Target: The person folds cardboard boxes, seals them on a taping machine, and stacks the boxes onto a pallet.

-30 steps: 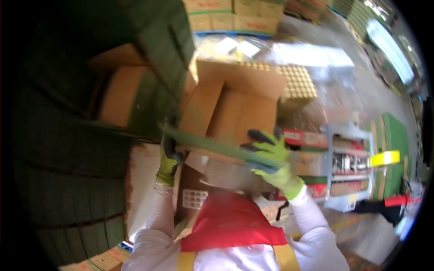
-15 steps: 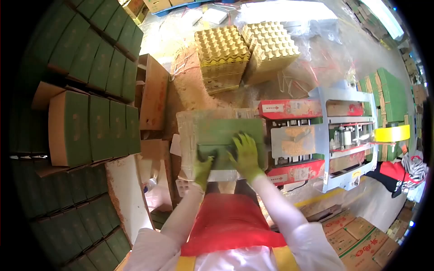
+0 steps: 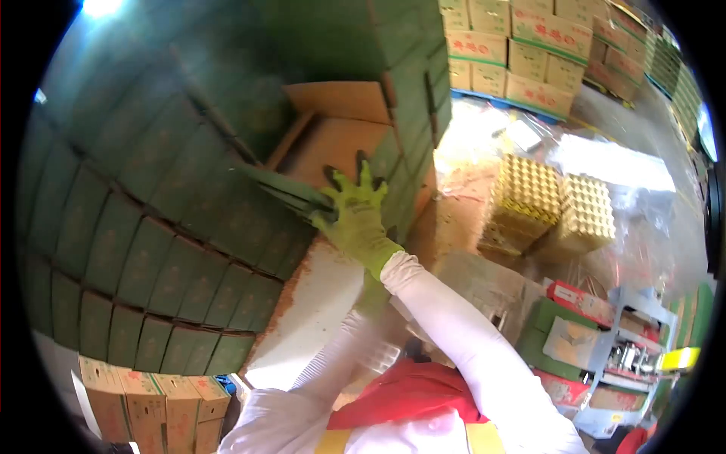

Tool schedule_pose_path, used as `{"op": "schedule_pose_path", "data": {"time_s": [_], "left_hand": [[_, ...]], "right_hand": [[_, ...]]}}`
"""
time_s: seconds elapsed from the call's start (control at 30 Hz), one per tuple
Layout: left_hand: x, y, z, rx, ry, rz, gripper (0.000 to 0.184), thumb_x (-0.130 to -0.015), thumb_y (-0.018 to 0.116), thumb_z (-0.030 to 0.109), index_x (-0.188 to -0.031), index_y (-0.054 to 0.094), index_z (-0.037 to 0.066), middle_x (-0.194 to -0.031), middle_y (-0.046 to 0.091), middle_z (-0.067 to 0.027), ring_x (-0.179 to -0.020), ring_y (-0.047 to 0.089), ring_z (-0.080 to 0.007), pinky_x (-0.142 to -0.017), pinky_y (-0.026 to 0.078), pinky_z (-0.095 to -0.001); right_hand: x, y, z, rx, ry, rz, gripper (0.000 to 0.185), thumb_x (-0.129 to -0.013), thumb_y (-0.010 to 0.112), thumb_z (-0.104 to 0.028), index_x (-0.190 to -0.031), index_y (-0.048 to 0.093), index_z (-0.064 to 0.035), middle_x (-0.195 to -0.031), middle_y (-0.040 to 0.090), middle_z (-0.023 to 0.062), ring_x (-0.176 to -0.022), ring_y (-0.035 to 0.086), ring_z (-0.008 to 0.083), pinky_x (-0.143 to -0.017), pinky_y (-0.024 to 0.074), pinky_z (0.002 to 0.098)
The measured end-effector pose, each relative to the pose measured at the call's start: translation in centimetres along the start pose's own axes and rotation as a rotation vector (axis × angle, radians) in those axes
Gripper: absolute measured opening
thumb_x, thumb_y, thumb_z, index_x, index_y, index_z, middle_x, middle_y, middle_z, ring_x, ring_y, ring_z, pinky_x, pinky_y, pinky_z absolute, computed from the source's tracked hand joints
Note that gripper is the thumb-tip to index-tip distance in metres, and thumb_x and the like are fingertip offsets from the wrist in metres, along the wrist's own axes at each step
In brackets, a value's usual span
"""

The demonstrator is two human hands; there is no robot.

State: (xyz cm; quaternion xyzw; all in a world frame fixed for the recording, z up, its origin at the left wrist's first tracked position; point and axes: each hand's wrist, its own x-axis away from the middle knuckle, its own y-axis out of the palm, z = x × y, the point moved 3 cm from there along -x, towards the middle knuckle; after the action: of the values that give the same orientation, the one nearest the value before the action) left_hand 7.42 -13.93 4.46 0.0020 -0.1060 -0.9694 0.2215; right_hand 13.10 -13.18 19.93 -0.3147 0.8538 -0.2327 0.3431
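Observation:
A green carton (image 3: 378,155) with its brown inside showing lies open at the stack of green boxes. Above its near edge my right hand (image 3: 357,216), in a yellow-green glove with dark fingertips, has its fingers spread beside a green flap (image 3: 283,188). My left hand (image 3: 372,293) is lower, behind the right forearm. Only its gloved wrist area shows clearly, and its fingers are hidden.
Rows of green boxes (image 3: 144,250) fill the left. Yellow egg trays (image 3: 529,189) stand in stacks on the floor, right of centre. The taping machine (image 3: 631,333) is at the lower right, with a green box (image 3: 548,340) on it. Brown cartons (image 3: 476,47) stand behind.
The view has turned left, towards the stacked boxes. Both hands have left the green box, which is now at the machine on the right, and have moved to the open carton's area.

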Motion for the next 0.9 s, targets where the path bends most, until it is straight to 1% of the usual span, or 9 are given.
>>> {"op": "schedule_pose_path", "data": {"time_s": [0.13,0.23,0.33,0.43,0.53,0.6,0.67,0.73,0.9], "left_hand": [[0.5,-4.6,2.0,-0.029,-0.097,0.110,0.055,-0.080,0.071,0.010,-0.129,0.050,0.000,-0.125,0.057,-0.0084,-0.111,0.056,-0.0165,-0.092,0.046,-0.0285],[0.8,-6.5,0.2,-0.127,0.071,0.020,0.056,-0.084,0.067,0.013,-0.134,0.045,-0.001,-0.130,0.053,-0.0083,-0.116,0.051,-0.0169,-0.095,0.043,-0.0289],[0.5,-9.0,-2.8,-0.237,0.159,0.028,0.052,-0.101,0.040,0.020,-0.146,0.027,-0.002,-0.147,0.037,-0.0132,-0.135,0.036,-0.0246,-0.114,0.029,-0.0348],[1.0,-0.6,-1.4,-0.470,0.349,-0.208,0.069,-0.082,0.059,0.004,-0.145,0.030,-0.001,-0.129,0.055,-0.0127,-0.111,0.058,-0.0213,-0.087,0.050,-0.0322],[2.4,4.4,-14.5,0.088,-0.079,-0.289,0.088,-0.072,0.069,-0.005,-0.148,0.026,0.001,-0.153,0.030,-0.0133,-0.131,0.040,-0.0192,-0.098,0.043,-0.0287],[4.9,7.2,-20.2,-0.364,-0.145,-0.179,0.089,-0.074,0.069,-0.003,-0.149,0.022,0.000,-0.154,0.028,-0.0150,-0.133,0.038,-0.0199,-0.100,0.040,-0.0268],[6.3,5.1,-29.0,-0.508,-0.128,-0.020,0.085,-0.079,0.067,0.002,-0.151,0.020,0.005,-0.147,0.039,-0.0161,-0.124,0.049,-0.0215,-0.095,0.044,-0.0264],[6.0,8.7,-23.3,-0.505,-0.411,0.014,0.084,-0.079,0.066,0.001,-0.151,0.023,0.008,-0.142,0.046,-0.0154,-0.114,0.055,-0.0215,-0.090,0.047,-0.0275],[8.1,10.1,-27.7,-0.198,-0.290,-0.054,0.072,-0.079,0.062,-0.005,-0.145,0.033,0.005,-0.126,0.055,-0.0138,-0.108,0.058,-0.0195,-0.088,0.050,-0.0299]], "right_hand": [[1.4,-1.4,0.7,-0.193,0.125,0.397,0.029,-0.079,0.069,-0.024,-0.102,0.070,-0.0073,-0.121,0.062,0.0084,-0.127,0.045,0.0326,-0.105,0.0288,0.0566],[9.0,-9.5,2.8,-0.638,0.229,0.298,0.023,-0.079,0.068,-0.011,-0.099,0.070,-0.0019,-0.112,0.066,0.0096,-0.115,0.056,0.0371,-0.098,0.0423,0.0462],[18.5,-15.2,5.5,-0.440,0.236,0.346,0.023,-0.075,0.068,-0.006,-0.098,0.070,-0.0034,-0.108,0.068,0.0105,-0.116,0.056,0.0369,-0.095,0.0440,0.0467],[27.3,-17.4,11.4,-0.029,0.256,0.175,0.023,-0.070,0.069,-0.007,-0.094,0.070,-0.0079,-0.108,0.068,0.0054,-0.122,0.053,0.0345,-0.100,0.0378,0.0484],[37.1,-14.1,19.8,0.042,0.420,-0.093,0.027,-0.067,0.073,-0.009,-0.094,0.069,-0.0098,-0.118,0.063,0.0077,-0.127,0.047,0.0335,-0.103,0.0349,0.0493],[43.0,-13.3,24.1,-0.155,0.723,-0.080,0.043,-0.063,0.078,-0.009,-0.105,0.067,-0.0117,-0.131,0.052,0.0145,-0.129,0.043,0.0358,-0.105,0.0352,0.0488],[40.7,-16.7,25.7,0.022,0.588,0.261,0.065,-0.064,0.080,-0.010,-0.124,0.056,-0.0094,-0.138,0.043,0.0187,-0.130,0.038,0.0375,-0.106,0.0348,0.0477],[34.5,-19.1,25.2,0.274,0.572,0.528,0.060,-0.074,0.074,-0.017,-0.128,0.051,-0.0045,-0.135,0.047,0.0188,-0.130,0.037,0.0368,-0.109,0.0294,0.0485],[35.4,-8.0,26.2,0.407,0.678,0.033,0.056,-0.081,0.067,-0.032,-0.127,0.051,-0.0041,-0.132,0.047,0.0206,-0.131,0.036,0.0390,-0.110,0.0245,0.0519]]}}
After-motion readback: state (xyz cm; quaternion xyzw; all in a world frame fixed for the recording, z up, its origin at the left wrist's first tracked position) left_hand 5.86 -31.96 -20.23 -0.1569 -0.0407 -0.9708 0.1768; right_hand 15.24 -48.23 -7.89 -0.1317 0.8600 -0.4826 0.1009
